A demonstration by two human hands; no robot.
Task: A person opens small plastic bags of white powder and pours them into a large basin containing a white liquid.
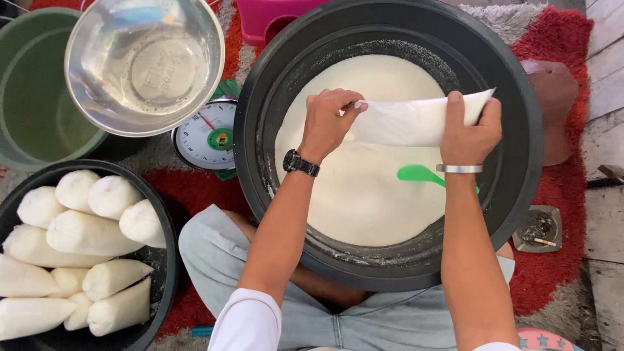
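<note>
A clear plastic bag (416, 120) filled with white powder is held level over a big black tub (526, 156) of the same white powder (364, 195). My left hand (328, 120), with a black watch on the wrist, grips the bag's left end. My right hand (469, 130), wearing a silver bangle, holds the bag's right end. A green scoop (419, 173) lies on the powder just below the bag, partly hidden by my right forearm.
A black basin (166, 260) at lower left holds several filled white bags (84, 234). A steel bowl (144, 62) sits over a green bucket (29, 104). A dial scale (209, 135) stands beside the tub. An ashtray (538, 227) rests on the red rug at right.
</note>
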